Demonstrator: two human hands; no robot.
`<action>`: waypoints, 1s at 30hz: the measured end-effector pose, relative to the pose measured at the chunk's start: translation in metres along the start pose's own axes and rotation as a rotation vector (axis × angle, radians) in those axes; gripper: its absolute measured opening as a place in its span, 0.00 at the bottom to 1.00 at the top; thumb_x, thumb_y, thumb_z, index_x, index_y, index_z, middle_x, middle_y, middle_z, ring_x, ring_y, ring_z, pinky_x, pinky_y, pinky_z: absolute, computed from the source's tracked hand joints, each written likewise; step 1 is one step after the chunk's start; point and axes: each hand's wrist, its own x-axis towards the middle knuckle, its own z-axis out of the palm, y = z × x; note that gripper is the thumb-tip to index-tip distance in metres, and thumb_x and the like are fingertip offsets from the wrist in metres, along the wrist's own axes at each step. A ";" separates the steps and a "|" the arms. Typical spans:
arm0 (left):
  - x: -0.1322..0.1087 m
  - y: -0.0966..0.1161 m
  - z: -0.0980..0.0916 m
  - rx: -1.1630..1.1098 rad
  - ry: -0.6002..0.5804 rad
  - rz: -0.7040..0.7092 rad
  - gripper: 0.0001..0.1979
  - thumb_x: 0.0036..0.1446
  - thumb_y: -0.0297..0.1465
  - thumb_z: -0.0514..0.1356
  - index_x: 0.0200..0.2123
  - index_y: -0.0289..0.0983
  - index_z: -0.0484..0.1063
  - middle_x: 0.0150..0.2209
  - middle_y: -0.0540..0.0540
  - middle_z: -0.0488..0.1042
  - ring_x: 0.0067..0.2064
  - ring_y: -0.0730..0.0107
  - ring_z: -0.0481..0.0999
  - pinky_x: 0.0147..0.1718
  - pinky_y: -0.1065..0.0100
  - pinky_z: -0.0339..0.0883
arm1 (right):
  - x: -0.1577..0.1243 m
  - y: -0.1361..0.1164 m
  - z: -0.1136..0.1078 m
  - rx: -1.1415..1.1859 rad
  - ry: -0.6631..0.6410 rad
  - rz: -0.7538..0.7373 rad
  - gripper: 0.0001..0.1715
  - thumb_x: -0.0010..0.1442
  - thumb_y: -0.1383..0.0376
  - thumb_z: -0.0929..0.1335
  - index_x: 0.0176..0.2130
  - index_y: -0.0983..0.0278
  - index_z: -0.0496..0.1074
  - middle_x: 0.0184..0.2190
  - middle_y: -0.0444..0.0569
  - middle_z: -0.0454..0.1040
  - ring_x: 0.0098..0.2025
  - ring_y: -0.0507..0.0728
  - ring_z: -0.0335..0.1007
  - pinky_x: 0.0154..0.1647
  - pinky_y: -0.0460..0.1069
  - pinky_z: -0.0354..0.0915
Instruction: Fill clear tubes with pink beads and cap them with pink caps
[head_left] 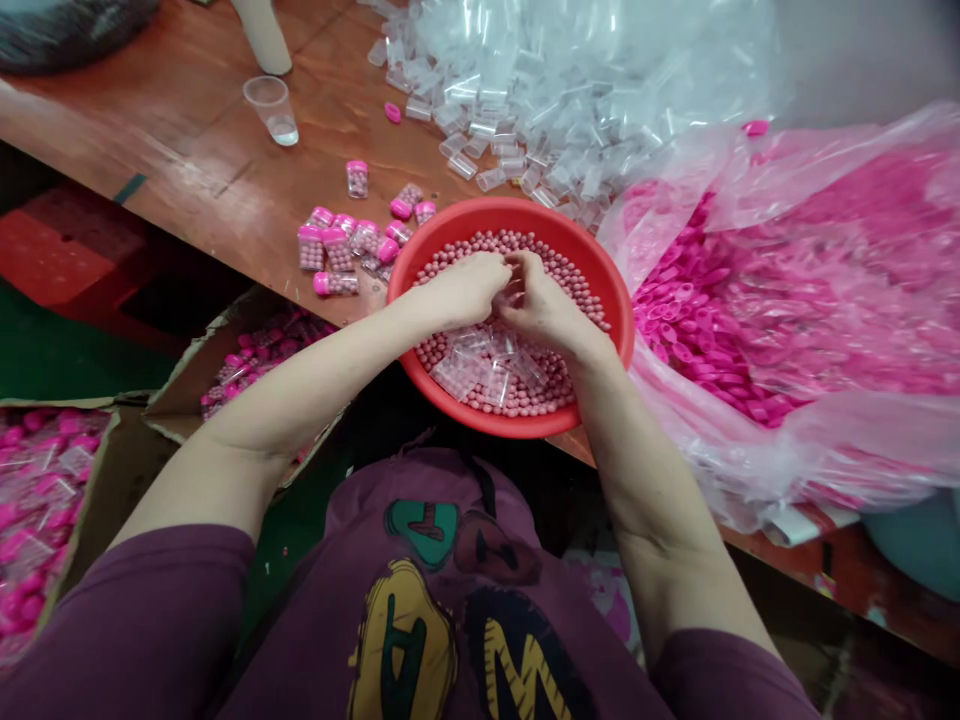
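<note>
A red bowl (600, 262) full of small pink beads (517, 243) sits at the table's near edge, with several empty clear vials (480, 362) lying on the beads. Both hands meet over the bowl's middle. My left hand (466, 287) is curled with fingers closed, and my right hand (541, 300) is closed beside it; between them they seem to pinch a clear vial (513, 293), mostly hidden by the fingers.
Several filled vials with pink caps (346, 243) lie left of the bowl. A heap of empty clear vials (525, 100) is behind it, a plastic bag of pink caps (750, 290) to the right. A plastic cup (271, 108) stands far left. Cardboard boxes of filled vials (255, 355) sit below.
</note>
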 end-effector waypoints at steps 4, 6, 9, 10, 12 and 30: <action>0.019 -0.007 0.010 0.322 -0.162 0.011 0.21 0.37 0.17 0.67 0.17 0.45 0.59 0.20 0.51 0.56 0.42 0.50 0.79 0.57 0.59 0.71 | -0.017 0.010 -0.025 0.036 0.100 0.011 0.53 0.56 0.66 0.78 0.76 0.61 0.66 0.69 0.62 0.79 0.61 0.69 0.83 0.61 0.65 0.84; 0.027 -0.003 0.013 0.364 -0.190 0.007 0.22 0.35 0.16 0.67 0.16 0.45 0.58 0.19 0.52 0.54 0.44 0.48 0.80 0.60 0.57 0.70 | -0.034 0.011 -0.047 0.028 0.204 0.016 0.44 0.59 0.63 0.78 0.71 0.60 0.74 0.69 0.60 0.80 0.65 0.70 0.82 0.67 0.67 0.81; 0.034 0.006 0.017 0.416 -0.245 -0.050 0.21 0.33 0.16 0.67 0.16 0.44 0.59 0.21 0.50 0.59 0.48 0.45 0.82 0.62 0.56 0.70 | -0.070 0.018 -0.082 0.016 0.361 0.077 0.26 0.67 0.57 0.75 0.62 0.58 0.82 0.59 0.56 0.86 0.60 0.68 0.86 0.67 0.69 0.81; 0.035 0.007 0.017 0.457 -0.269 -0.077 0.20 0.34 0.17 0.68 0.16 0.44 0.61 0.22 0.49 0.63 0.49 0.44 0.82 0.62 0.56 0.70 | -0.084 0.025 -0.094 0.003 0.423 0.109 0.24 0.68 0.56 0.74 0.60 0.58 0.83 0.57 0.55 0.88 0.58 0.68 0.87 0.67 0.69 0.81; 0.037 0.007 0.012 0.590 -0.305 -0.106 0.15 0.36 0.19 0.69 0.19 0.42 0.68 0.26 0.45 0.71 0.51 0.42 0.83 0.61 0.56 0.72 | -0.113 0.044 -0.116 -0.050 0.553 0.193 0.22 0.69 0.55 0.73 0.58 0.57 0.84 0.54 0.54 0.89 0.56 0.67 0.88 0.66 0.68 0.81; 0.041 0.030 0.057 -0.093 -0.075 -0.139 0.12 0.41 0.16 0.69 0.28 0.38 0.81 0.30 0.51 0.79 0.35 0.69 0.73 0.46 0.64 0.71 | -0.104 0.146 -0.101 -0.433 0.266 0.351 0.36 0.63 0.76 0.66 0.67 0.70 0.82 0.63 0.68 0.78 0.65 0.71 0.80 0.72 0.65 0.75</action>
